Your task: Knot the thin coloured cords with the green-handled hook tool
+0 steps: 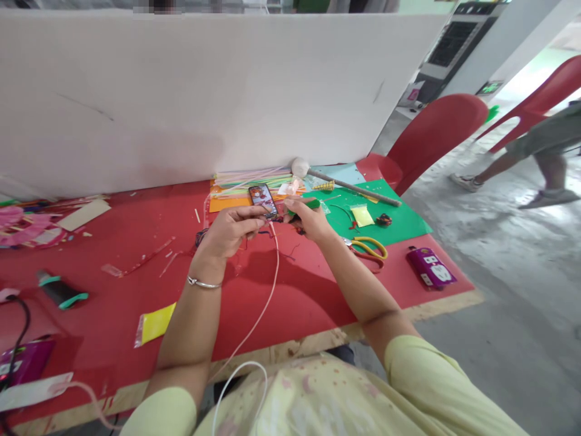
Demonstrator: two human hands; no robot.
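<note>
My left hand (233, 230) is closed in a pinch in front of the phone. What lies between its fingertips is too small to make out. My right hand (313, 218) is wrapped round a green object (305, 209) that looks like a tool handle; its working end is hidden. Both hands are close together above the red table. Just beyond them a phone (262, 200) leans with its screen lit. A pale cable (276, 260) runs from its lower end toward my body. Small dark thread-like pieces lie around my fingertips.
Yellow-and-red-handled pliers (370, 248) lie right of my hands, near a green sheet (399, 224) with a yellow packet (362, 215). A purple box (431, 267) is near the right edge. Colored sticks (254, 177) lie before the white partition (190, 91). A person walks at right.
</note>
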